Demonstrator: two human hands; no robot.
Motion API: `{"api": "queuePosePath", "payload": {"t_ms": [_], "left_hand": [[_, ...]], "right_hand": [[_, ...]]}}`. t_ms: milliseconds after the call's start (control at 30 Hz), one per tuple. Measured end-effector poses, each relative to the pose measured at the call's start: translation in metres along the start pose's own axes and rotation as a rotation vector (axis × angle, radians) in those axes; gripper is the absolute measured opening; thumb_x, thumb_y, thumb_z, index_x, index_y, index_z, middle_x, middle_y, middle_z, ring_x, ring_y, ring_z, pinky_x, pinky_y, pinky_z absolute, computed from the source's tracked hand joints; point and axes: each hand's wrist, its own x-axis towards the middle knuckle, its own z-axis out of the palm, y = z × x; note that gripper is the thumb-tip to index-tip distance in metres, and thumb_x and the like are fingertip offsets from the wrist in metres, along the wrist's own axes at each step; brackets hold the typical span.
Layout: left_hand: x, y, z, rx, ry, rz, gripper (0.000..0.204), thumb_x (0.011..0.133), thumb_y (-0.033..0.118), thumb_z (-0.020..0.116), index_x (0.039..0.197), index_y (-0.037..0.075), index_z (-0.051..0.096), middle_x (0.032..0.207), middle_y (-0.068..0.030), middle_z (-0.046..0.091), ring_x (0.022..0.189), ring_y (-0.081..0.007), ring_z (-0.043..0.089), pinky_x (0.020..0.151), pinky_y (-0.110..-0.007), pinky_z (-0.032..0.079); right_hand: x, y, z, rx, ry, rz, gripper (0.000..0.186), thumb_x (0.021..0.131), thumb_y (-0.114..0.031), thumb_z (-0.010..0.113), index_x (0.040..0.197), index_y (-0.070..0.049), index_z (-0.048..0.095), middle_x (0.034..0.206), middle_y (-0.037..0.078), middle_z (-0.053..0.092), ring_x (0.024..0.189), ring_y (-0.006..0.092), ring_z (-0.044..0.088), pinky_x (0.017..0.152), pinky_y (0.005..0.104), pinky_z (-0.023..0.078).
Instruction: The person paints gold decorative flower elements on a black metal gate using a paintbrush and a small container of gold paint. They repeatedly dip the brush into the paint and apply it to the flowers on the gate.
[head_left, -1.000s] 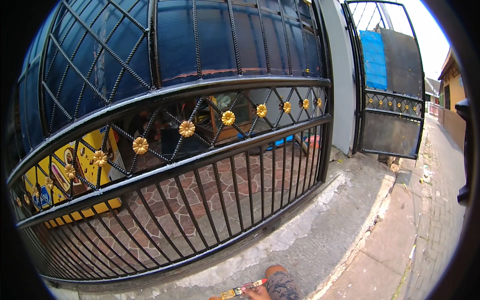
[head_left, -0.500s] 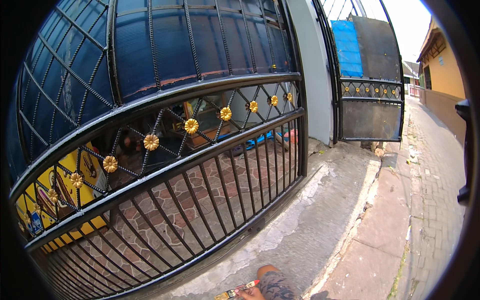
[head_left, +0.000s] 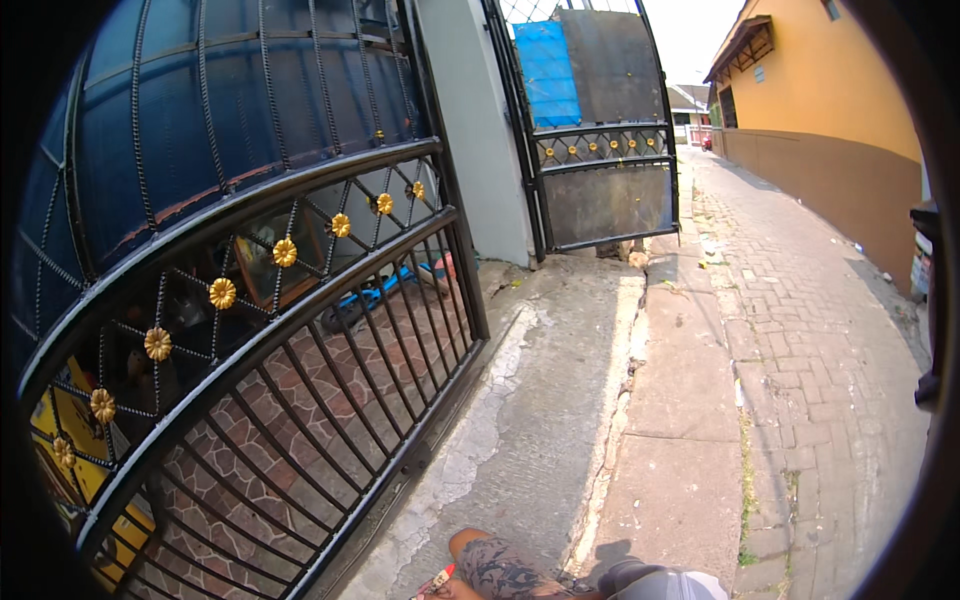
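At the lower edge, left of my bent knee (head_left: pixel 465 542), my right hand (head_left: pixel 455 591) is closed around a paintbrush. The red handle end of the paintbrush (head_left: pixel 440 578) sticks up past my fingers. The picture's edge cuts off the rest of the brush and most of the hand. My left hand is out of sight. Up and to the left stands a black metal gate (head_left: pixel 455 265) with gold flower ornaments (head_left: pixel 284 251). Pale streaks run along its rails. The brush is apart from the gate.
A concrete strip (head_left: pixel 530 400) runs beside the gate to a cracked kerb and a paved lane (head_left: pixel 800 350). Farther off stands another gate panel (head_left: pixel 610 200) with a blue sheet. A grey-white rounded thing (head_left: pixel 665 583) shows at the lower edge. An orange-brown wall (head_left: pixel 820 170) borders the lane.
The view has swung right, so the gate sits farther left and more of the lane shows. My hand and the paintbrush sit lower and farther left in view, and less of the brush shows.
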Motion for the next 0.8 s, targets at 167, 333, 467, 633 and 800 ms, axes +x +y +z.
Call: {"api": "queuePosePath", "payload": {"t_ms": [167,333,467,633,800], "left_hand": [[0.003,-0.011,-0.010,-0.001,-0.044,0.021,0.073,0.079,0.000,0.088,0.142,-0.003,0.052,0.128,-0.0166,0.065,0.109,-0.0255,0.065,0.095,-0.038,0.057],[-0.002,-0.006,-0.008,-0.031,-0.034,0.036,0.074,0.079,-0.002,0.088,0.143,-0.003,0.052,0.128,-0.0169,0.065,0.110,-0.0257,0.065,0.094,-0.038,0.057],[-0.007,-0.003,-0.005,-0.061,-0.012,0.042,0.074,0.079,-0.003,0.088,0.144,-0.004,0.052,0.128,-0.0171,0.065,0.110,-0.0259,0.065,0.094,-0.038,0.058],[-0.008,0.003,-0.002,-0.128,0.016,0.038,0.073,0.079,-0.004,0.087,0.144,-0.004,0.053,0.128,-0.0172,0.065,0.110,-0.0259,0.065,0.093,-0.039,0.058],[-0.005,0.002,-0.002,0.019,0.021,0.094,0.072,0.078,0.000,0.090,0.141,-0.002,0.055,0.125,-0.0153,0.066,0.107,-0.0239,0.066,0.092,-0.038,0.058]], "right_hand": [[0.002,-0.003,0.008,-0.044,-0.058,-0.037,0.040,0.095,-0.031,0.076,0.128,-0.017,0.059,0.100,-0.003,0.072,0.075,0.0090,0.067,0.055,0.0249,0.050],[-0.017,-0.045,0.023,-0.040,-0.052,-0.089,0.031,0.096,-0.027,0.075,0.121,-0.013,0.063,0.094,-0.002,0.072,0.071,0.0093,0.066,0.055,0.0259,0.050],[-0.027,-0.065,0.031,-0.035,-0.047,-0.121,0.025,0.096,-0.024,0.075,0.115,-0.009,0.066,0.089,0.000,0.072,0.069,0.0095,0.065,0.054,0.0267,0.050],[-0.039,-0.087,0.039,-0.020,-0.040,-0.165,0.019,0.097,-0.021,0.074,0.107,-0.005,0.070,0.083,0.001,0.072,0.066,0.0098,0.064,0.054,0.0278,0.049],[-0.055,-0.079,0.034,-0.024,-0.021,-0.240,0.017,0.098,-0.017,0.072,0.099,0.000,0.074,0.077,0.003,0.071,0.062,0.0101,0.063,0.053,0.0288,0.049]]}}
